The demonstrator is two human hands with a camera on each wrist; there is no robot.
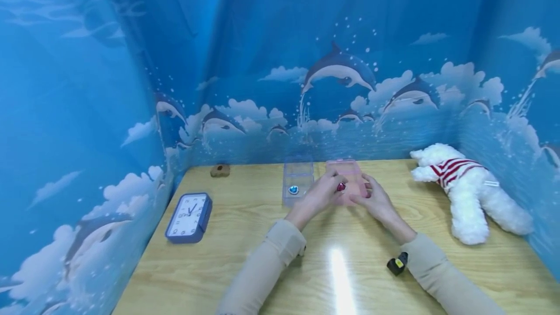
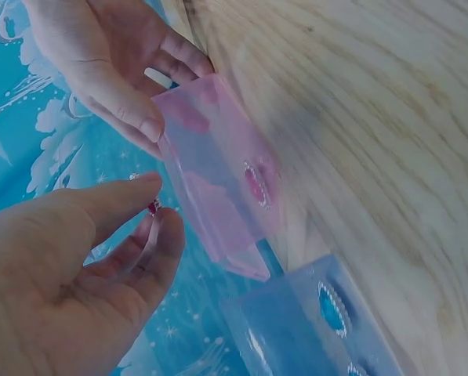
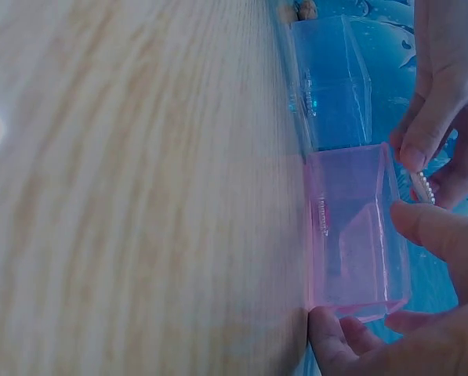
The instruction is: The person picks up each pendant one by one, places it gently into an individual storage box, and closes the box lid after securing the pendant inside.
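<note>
My left hand (image 1: 323, 191) pinches a red gem with a beaded silver rim (image 2: 153, 207) between thumb and fingertips, held over the pink clear plastic box (image 1: 356, 171). Inside that box lies another red gem (image 2: 255, 184), rimmed in silver beads. My right hand (image 1: 378, 201) grips the box's right end, thumb on the near side and fingers round the far side. Just left of it, a bluish clear plastic box (image 1: 299, 169) holds a blue heart-shaped gem (image 1: 293, 189). Part of a second silver-edged piece (image 2: 357, 369) shows in it too.
A blue-framed clock (image 1: 189, 218) lies at the table's left, with a small brown object (image 1: 220, 170) behind it. On the right lies a white plush toy (image 1: 470, 193) in a red-striped top. A dolphin-print curtain (image 1: 262, 86) closes off the back and sides.
</note>
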